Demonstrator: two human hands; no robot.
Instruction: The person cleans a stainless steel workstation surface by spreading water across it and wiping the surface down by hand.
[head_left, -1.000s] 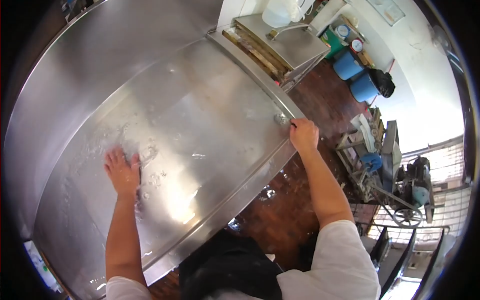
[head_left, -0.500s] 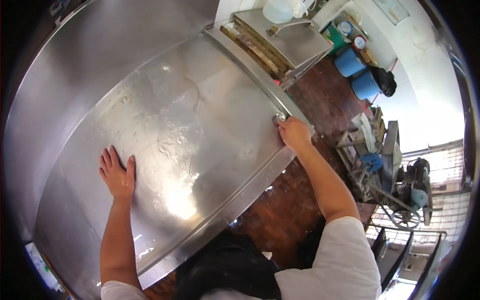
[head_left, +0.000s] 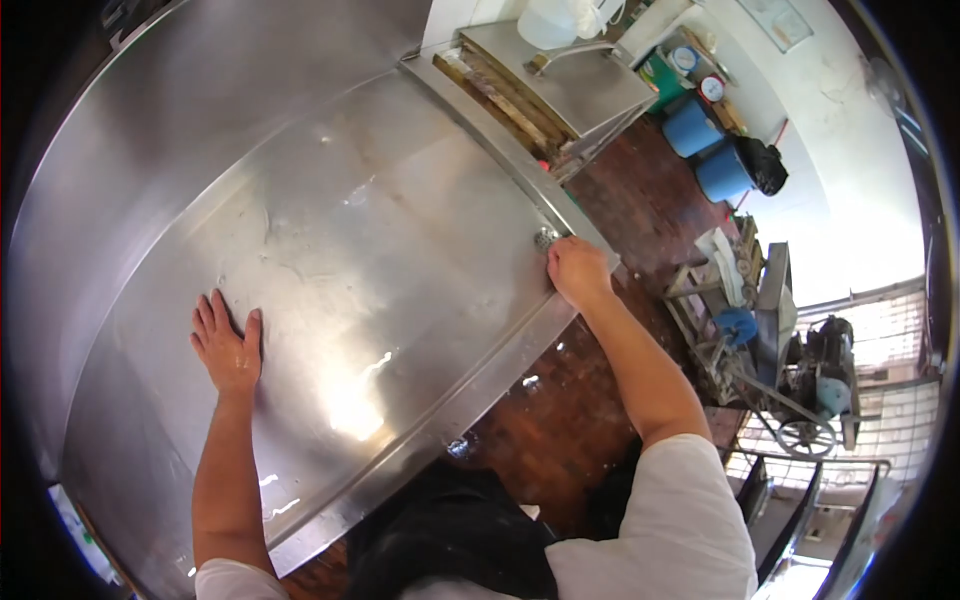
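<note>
Wet steel basin (head_left: 440, 270) directly ahead, drain (head_left: 545, 238) near its right-hand corner, right hand (head_left: 580, 272) curled beside it, cannot tell whether that grip is closed, left hand (head_left: 228, 352) palm down, grip spread apart, brown floor (head_left: 540, 430) alongside.

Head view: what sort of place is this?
Probably a food-production room or workshop, though no product shows. Signs: a large, wet metal basin, a dial scale near blue buckets, and machinery with a spoked wheel.
</note>
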